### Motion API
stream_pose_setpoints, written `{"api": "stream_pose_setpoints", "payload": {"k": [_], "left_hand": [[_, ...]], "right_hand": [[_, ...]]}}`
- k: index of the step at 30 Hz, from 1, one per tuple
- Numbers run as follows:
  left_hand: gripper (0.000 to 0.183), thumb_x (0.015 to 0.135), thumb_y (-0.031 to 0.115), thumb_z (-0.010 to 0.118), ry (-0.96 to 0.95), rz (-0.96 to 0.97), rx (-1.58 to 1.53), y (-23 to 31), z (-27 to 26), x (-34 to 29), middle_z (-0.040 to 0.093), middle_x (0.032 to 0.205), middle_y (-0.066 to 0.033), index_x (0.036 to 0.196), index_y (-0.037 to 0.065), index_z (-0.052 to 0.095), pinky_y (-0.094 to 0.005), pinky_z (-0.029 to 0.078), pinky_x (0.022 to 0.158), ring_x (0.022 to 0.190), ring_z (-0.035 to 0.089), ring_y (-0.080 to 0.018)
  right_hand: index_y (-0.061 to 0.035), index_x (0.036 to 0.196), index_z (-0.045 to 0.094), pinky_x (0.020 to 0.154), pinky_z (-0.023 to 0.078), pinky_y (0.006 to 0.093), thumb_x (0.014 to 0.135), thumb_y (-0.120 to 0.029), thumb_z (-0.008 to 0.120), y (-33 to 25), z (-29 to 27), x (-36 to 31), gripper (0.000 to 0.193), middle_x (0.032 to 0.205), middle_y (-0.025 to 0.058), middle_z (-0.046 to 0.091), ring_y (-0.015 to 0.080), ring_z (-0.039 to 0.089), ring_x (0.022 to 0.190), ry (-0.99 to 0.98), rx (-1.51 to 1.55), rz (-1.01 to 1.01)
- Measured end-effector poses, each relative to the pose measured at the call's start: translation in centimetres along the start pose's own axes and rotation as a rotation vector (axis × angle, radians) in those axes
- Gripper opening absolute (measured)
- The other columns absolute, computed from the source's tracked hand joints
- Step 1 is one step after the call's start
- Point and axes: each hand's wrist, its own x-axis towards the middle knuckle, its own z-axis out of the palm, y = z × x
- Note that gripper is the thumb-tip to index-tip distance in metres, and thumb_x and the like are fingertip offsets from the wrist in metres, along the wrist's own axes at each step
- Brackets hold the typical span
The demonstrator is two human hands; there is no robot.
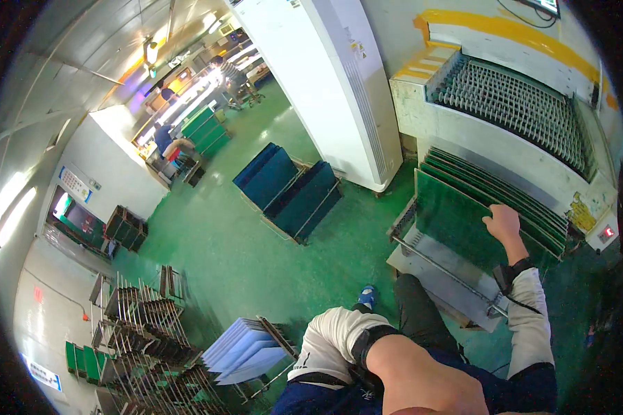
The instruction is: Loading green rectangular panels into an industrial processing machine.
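Well, the right hand [503, 223] lay curled at the upper edge of the front panel [450, 211], which stood in a rack [448, 268] beside the machine [509, 114]. Fingertips were unclear, so gripping or merely touching couldn't be told. The left hand [422, 377] was cut off below, its grip unreadable.

A wide fisheye camera looks from the person's head, forward and steeply down, across the white-sleeved left arm [329, 339], which is very close at the near edge. The bare right hand [503, 223] lies farther off, to the right. Beyond, the view spans the glossy green floor [208, 228] to far-left, brightly lit workbenches [199, 90] (the tall white cabinet [325, 83] slants leftward here).
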Motion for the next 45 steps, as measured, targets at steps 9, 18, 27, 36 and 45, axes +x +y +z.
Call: {"api": "stream_pose_setpoints", "payload": {"k": [9, 18, 27, 36, 45], "left_hand": [[0.021, 0.092, 0.014, 0.049, 0.011, 0.037, 0.075, 0.5, 0.0, 0.1, 0.052, 0.071, -0.0126, 0.08, -0.002, 0.057, -0.0359, 0.042, 0.053, 0.061, 0.052, -0.0283], [0.019, 0.091, 0.013, 0.051, 0.034, 0.075, 0.118, 1.5, -0.2, -0.2, 0.053, 0.072, -0.0135, 0.081, -0.003, 0.057, -0.0365, 0.042, 0.054, 0.061, 0.053, -0.0291], [0.02, 0.09, 0.013, 0.052, 0.093, 0.132, 0.145, 1.6, -0.2, -0.5, 0.058, 0.086, -0.0181, 0.091, -0.006, 0.059, -0.0393, 0.049, 0.062, 0.071, 0.058, -0.0313], [0.02, 0.09, 0.013, 0.052, 0.051, 0.096, 0.197, 1.3, -0.3, -0.1, 0.058, 0.084, -0.0174, 0.09, -0.006, 0.059, -0.0385, 0.049, 0.06, 0.069, 0.058, -0.0306], [0.019, 0.09, 0.012, 0.052, 0.028, 0.134, 0.242, 1.4, -0.4, 0.3, 0.057, 0.082, -0.0165, 0.088, -0.006, 0.058, -0.0375, 0.048, 0.057, 0.066, 0.057, -0.0296]], "right_hand": [[-0.003, 0.089, 0.063, 0.076, 0.047, 0.0451, 0.071, -0.029, 0.068, 0.5, 0.6, 0.3, 0.032, 0.09, 0.0183, 0.063, 0.0351, 0.06, 0.089, 0.042, -0.002, -0.036], [-0.003, 0.096, 0.064, 0.08, 0.047, 0.0439, 0.072, -0.029, 0.068, 0.6, 0.6, 0.2, 0.036, 0.095, 0.019, 0.063, 0.0342, 0.059, 0.094, 0.025, 0.019, -0.02], [-0.0037, 0.091, 0.064, 0.077, 0.047, 0.0441, 0.071, -0.03, 0.069, 0.5, 0.6, 0.3, 0.033, 0.091, 0.0188, 0.063, 0.0344, 0.059, 0.091, 0.036, 0.01, -0.023], [-0.0045, 0.093, 0.065, 0.077, 0.048, 0.0436, 0.07, -0.03, 0.069, 0.5, 0.8, 0.1, 0.034, 0.09, 0.0183, 0.064, 0.0346, 0.061, 0.088, 0.05, -0.013, -0.028], [-0.0053, 0.086, 0.064, 0.077, 0.048, 0.0438, 0.071, -0.03, 0.069, 0.6, 0.9, 0.0, 0.029, 0.089, 0.0169, 0.064, 0.0335, 0.061, 0.089, 0.091, -0.019, -0.038]]}}
